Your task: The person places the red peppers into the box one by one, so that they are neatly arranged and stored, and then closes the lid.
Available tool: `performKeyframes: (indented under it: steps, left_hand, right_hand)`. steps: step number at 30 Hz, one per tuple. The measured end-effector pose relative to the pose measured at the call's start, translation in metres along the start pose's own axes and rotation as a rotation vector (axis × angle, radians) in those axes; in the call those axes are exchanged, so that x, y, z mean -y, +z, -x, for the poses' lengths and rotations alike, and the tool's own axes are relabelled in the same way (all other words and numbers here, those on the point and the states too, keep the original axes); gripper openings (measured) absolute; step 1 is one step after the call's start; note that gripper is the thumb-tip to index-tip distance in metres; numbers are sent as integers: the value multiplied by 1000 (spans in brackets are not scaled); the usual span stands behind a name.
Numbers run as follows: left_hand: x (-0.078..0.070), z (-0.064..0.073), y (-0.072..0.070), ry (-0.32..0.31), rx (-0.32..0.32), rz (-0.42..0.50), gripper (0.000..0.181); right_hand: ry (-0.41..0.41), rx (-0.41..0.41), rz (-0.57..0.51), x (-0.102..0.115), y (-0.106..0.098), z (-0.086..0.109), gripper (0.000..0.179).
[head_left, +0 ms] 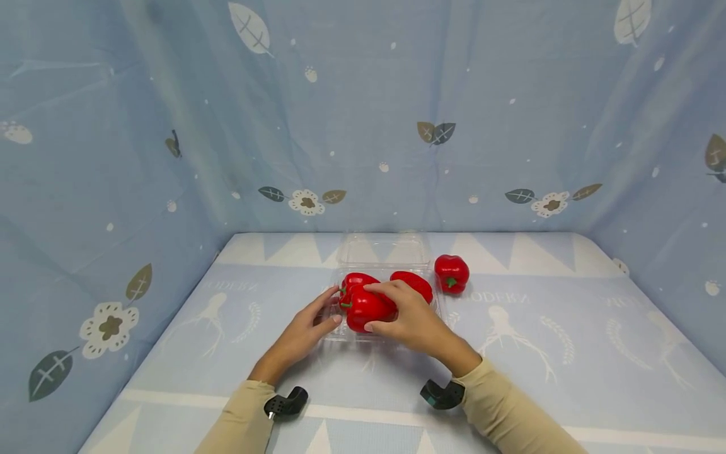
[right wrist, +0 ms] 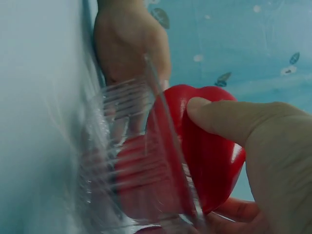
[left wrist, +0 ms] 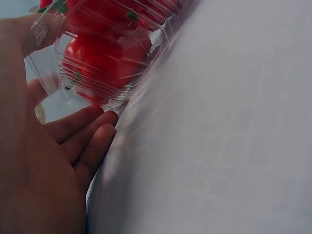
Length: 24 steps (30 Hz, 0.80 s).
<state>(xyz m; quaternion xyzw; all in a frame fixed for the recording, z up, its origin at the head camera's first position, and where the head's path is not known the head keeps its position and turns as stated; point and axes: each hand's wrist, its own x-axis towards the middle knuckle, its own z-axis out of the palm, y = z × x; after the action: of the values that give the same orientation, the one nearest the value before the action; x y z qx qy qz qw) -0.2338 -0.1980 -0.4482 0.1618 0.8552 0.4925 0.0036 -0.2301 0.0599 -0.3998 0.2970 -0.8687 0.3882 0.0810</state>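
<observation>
In the head view, my right hand (head_left: 416,315) grips a glossy red bell pepper (head_left: 365,310) with a green stem, low at the front of a clear plastic clamshell container (head_left: 346,338). The right wrist view shows its thumb (right wrist: 214,114) pressed on the pepper (right wrist: 204,146), with other fingertips at the lower side. Two more red peppers lie in the container, one at the back left (head_left: 358,279) and one at the right (head_left: 414,284). My left hand (head_left: 300,334) rests at the container's left side, its relaxed fingers (left wrist: 92,141) against the ribbed wall.
One more red bell pepper (head_left: 452,275) sits on the patterned cloth outside the container, at its back right. The clear lid (head_left: 384,251) is folded back behind the container. A blue printed curtain (head_left: 363,94) surrounds the table on the back and sides.
</observation>
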Motion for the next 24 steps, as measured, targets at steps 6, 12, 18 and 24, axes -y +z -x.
performKeyframes:
  steps: [6,12,18,24]
  left_hand:
    - [1,-1,-2,13,21,0,68]
    - [3,0,-5,18,54,34,68]
    - [4,0,-6,35,70,54,67]
    - [3,1,-6,60,78,70,67]
  right_hand:
    - [12,49,22,-1,6,1,63]
    - [17,77,1,-1,4,4,61]
    - [5,121,-12,-4,4,5,53]
    - [-39,151,3,-5,5,5,48]
